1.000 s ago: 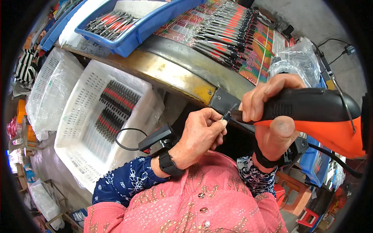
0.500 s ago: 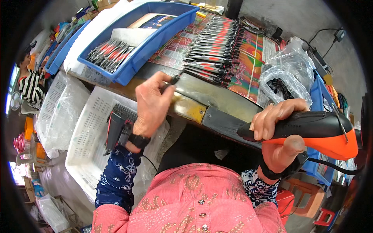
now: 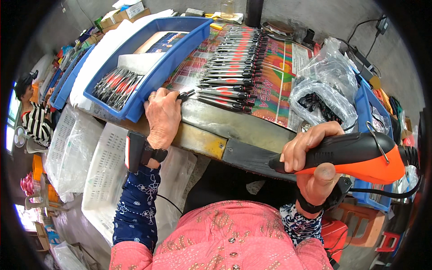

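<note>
1. Broadly, a metal-topped workbench (image 3: 211, 121) filled the middle of the view, with a bright printed sheet (image 3: 279, 85) spread over its far half.
2. A long blue tray (image 3: 180, 54) lay slantwise on the bench's left part, with a loose bundle of red-and-black tools (image 3: 118, 83) in its near end.
3. White perforated baskets (image 3: 101, 175) in plastic liners stood below the bench on the left.
4. A crumpled clear plastic bag (image 3: 326, 87) holding small dark parts sat on the bench's right side.
5. An orange and black power tool (image 3: 355, 155) was held just off the near right edge of the bench, its tip pointing left.
6. A row of red-and-black screwdrivers (image 3: 234, 63) lay side by side on the printed sheet, running from far to near.
7. The right hand (image 3: 312, 162) was closed around the power tool's black body, fingers wrapped over the top and the thumb pressed under it.
8. The left hand (image 3: 163, 116) rested on the bench beside the tray's near corner, fingers curled and pinching a small dark piece (image 3: 185, 95) at the fingertips, just at the near end of the screwdriver row.
</note>
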Tool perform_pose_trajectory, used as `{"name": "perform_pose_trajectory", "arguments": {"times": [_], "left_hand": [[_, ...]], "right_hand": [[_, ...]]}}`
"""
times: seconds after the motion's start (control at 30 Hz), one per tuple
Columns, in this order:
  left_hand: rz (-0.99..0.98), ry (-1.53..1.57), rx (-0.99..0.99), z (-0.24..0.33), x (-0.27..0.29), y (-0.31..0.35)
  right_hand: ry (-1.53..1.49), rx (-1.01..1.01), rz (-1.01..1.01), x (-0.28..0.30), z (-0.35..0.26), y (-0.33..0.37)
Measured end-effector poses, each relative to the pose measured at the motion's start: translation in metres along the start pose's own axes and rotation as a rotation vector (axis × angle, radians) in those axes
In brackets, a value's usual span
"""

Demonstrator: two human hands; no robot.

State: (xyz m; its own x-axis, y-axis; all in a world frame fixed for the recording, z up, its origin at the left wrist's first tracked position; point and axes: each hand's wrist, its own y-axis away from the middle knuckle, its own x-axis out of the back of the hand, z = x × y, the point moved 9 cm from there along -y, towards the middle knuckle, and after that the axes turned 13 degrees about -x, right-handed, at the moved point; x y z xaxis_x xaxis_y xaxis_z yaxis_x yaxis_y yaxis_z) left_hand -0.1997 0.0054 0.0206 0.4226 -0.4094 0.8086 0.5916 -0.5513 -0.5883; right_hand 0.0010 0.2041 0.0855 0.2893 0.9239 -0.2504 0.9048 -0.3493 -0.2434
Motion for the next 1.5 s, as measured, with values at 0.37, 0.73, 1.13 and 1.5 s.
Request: {"name": "perform_pose_trajectory", "arguments": {"times": [0.37,0.73,1.13,1.5], "left_hand": [[0.146,0.383,-0.337,0.098,0.008,-0.039],[0.121,0.347,-0.484,0.124,-0.012,-0.05],[0.151,0.254,-0.449,0.121,-0.007,-0.045],[0.323,0.776,-0.265,0.102,0.051,-0.012]], "right_hand": [[-0.036,-0.013,0.014,0.009,0.004,-0.004],[-0.277,0.023,-0.05,0.02,0.009,-0.002],[-0.002,0.025,0.01,0.012,-0.002,0.004],[0.077,0.031,-0.039,0.0,-0.006,0.009]]}}
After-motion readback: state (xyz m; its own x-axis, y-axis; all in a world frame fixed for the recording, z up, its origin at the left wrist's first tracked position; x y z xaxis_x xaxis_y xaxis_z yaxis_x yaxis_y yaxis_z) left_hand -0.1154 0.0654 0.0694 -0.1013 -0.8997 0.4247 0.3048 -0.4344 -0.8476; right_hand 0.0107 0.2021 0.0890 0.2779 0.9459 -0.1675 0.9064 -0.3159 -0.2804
